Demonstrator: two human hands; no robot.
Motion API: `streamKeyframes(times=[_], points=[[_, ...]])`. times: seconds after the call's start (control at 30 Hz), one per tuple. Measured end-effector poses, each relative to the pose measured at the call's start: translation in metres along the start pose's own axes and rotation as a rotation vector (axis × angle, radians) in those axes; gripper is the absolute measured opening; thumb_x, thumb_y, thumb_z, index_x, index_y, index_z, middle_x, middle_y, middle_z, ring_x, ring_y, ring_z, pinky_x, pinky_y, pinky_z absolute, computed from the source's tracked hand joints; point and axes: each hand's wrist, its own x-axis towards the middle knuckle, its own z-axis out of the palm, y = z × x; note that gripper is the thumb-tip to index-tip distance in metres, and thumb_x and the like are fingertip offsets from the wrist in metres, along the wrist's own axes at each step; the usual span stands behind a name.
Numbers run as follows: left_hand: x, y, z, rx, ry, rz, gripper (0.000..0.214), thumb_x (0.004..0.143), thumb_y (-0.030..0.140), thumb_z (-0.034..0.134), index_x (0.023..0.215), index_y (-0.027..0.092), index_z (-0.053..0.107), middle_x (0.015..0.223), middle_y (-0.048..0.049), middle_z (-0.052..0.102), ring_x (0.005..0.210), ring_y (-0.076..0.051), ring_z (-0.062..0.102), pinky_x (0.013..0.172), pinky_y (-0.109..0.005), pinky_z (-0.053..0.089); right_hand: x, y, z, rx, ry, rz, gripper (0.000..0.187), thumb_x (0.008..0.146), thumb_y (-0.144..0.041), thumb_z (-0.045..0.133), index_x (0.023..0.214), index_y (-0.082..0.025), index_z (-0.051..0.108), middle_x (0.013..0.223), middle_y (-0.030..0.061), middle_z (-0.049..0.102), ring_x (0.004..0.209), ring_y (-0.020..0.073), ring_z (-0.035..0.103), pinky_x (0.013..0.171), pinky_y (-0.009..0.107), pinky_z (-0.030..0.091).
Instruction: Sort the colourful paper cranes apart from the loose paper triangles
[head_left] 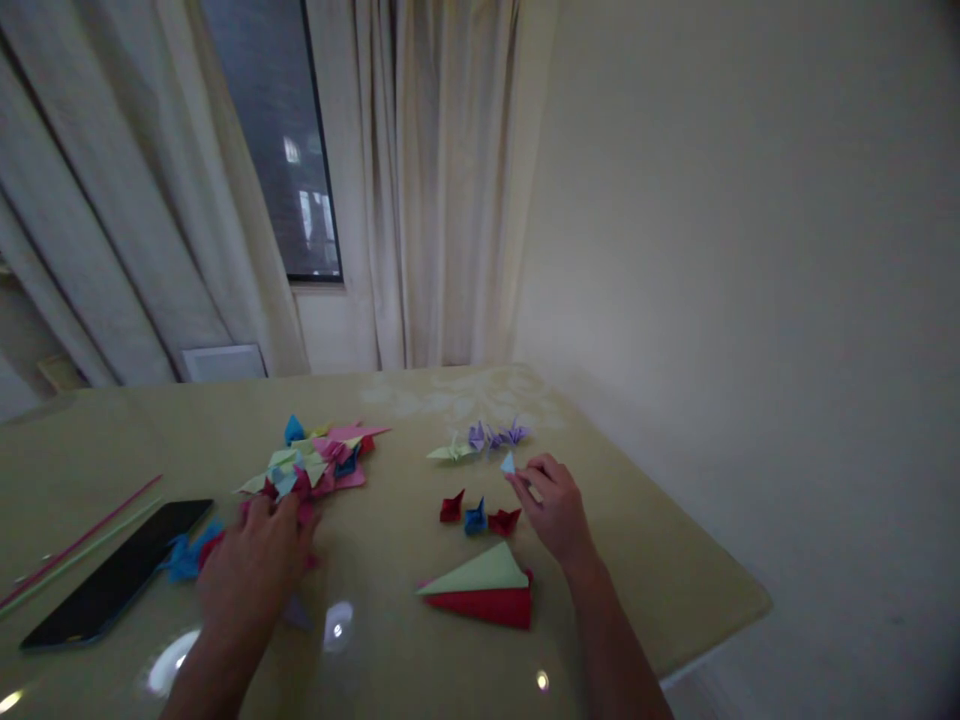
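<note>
My right hand [553, 508] pinches a small light-blue folded paper piece [508, 463] between thumb and fingertips, just above the table [660, 560]. Beside it lie two small red origami pieces [452, 507] and a blue one [474, 518]. A green and red folded paper triangle [484, 587] rests near my right wrist. My left hand [255, 565] lies palm down on the near edge of a heap of coloured folded papers [319, 462]; its fingers are curled into the heap and partly hidden.
A dark phone [116, 582] lies at the left, beside thin pink and green sticks [79, 545]. Pale green and purple origami pieces [480, 440] sit further back. Curtains and a window stand behind the table; the table's right edge is close to the wall.
</note>
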Motion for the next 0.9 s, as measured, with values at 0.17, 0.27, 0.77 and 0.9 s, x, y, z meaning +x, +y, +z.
streamKeyframes(times=[0.17, 0.27, 0.77, 0.9], points=[[0.004, -0.011, 0.019, -0.035, -0.201, -0.007, 0.031, 0.102, 0.034, 0.041, 0.103, 0.019, 0.069, 0.109, -0.0162, 0.074, 0.102, -0.036, 0.072, 0.085, -0.046, 0.055, -0.008, 0.021, -0.004, 0.093, 0.067, 0.233, 0.035, 0.107, -0.042, 0.059, 0.085, -0.021, 0.076, 0.087, 0.0044, 0.062, 0.073, 0.0178, 0.061, 0.069, 0.030, 0.050], [0.005, -0.004, 0.027, -0.147, -0.203, 0.050, 0.026, 0.099, 0.028, 0.043, 0.104, 0.021, 0.068, 0.111, -0.0136, 0.076, 0.103, -0.032, 0.073, 0.084, -0.042, 0.053, -0.012, 0.024, -0.004, 0.027, -0.001, 0.263, 0.034, 0.104, -0.042, 0.062, 0.083, -0.022, 0.079, 0.089, 0.0055, 0.065, 0.076, 0.0195, 0.064, 0.072, 0.031, 0.050], [0.052, 0.082, 0.017, -0.675, 0.042, 0.583, 0.025, 0.097, 0.039, 0.056, 0.091, 0.023, 0.074, 0.100, -0.0089, 0.074, 0.095, -0.026, 0.071, 0.087, -0.037, 0.055, -0.042, 0.022, -0.018, -0.170, -0.368, 0.484, 0.026, 0.091, -0.035, 0.079, 0.068, -0.022, 0.081, 0.087, 0.0074, 0.067, 0.076, 0.0193, 0.064, 0.070, 0.029, 0.044], [0.070, 0.128, 0.016, -0.598, 0.004, 0.664, 0.025, 0.100, 0.031, 0.054, 0.097, 0.023, 0.077, 0.103, -0.0090, 0.074, 0.099, -0.024, 0.072, 0.089, -0.034, 0.055, -0.044, 0.024, -0.013, -0.090, -0.308, 0.517, 0.042, 0.096, -0.043, 0.073, 0.060, -0.021, 0.073, 0.081, 0.0050, 0.063, 0.070, 0.0171, 0.062, 0.067, 0.029, 0.043]])
